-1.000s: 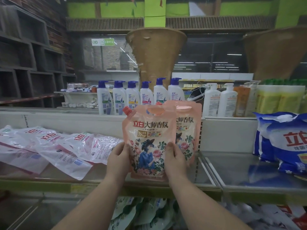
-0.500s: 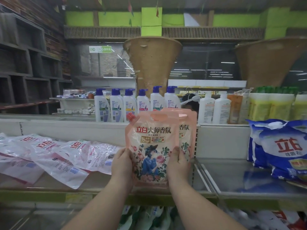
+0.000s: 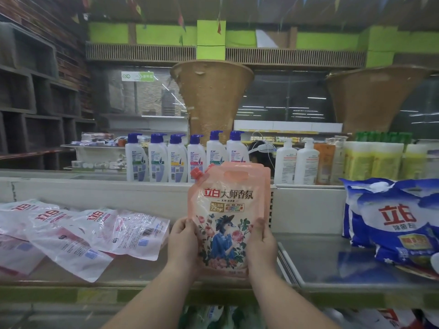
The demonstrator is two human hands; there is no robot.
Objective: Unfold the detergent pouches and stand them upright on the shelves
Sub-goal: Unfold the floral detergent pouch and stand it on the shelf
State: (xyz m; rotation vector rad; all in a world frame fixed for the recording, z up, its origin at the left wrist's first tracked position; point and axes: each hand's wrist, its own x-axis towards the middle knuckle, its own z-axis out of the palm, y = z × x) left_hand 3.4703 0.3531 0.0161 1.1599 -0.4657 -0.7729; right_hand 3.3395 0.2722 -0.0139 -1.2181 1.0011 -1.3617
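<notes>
A pink detergent pouch with a red spout cap and a flower print stands upright on the metal shelf. My left hand grips its lower left edge and my right hand grips its lower right edge. A second pink pouch stands right behind it, almost fully hidden, only its right rim showing. Several flat, white and red pouches lie folded down on the shelf to the left.
Blue and white detergent bags lean at the right of the shelf. Blue-capped white pump bottles and other bottles line the upper ledge behind. A shelf below holds more pouches. Bare metal lies between the pink pouch and the blue bags.
I have shifted the front pouch to the right, so it now covers the pouch behind it almost entirely. The camera has tilted up a little.
</notes>
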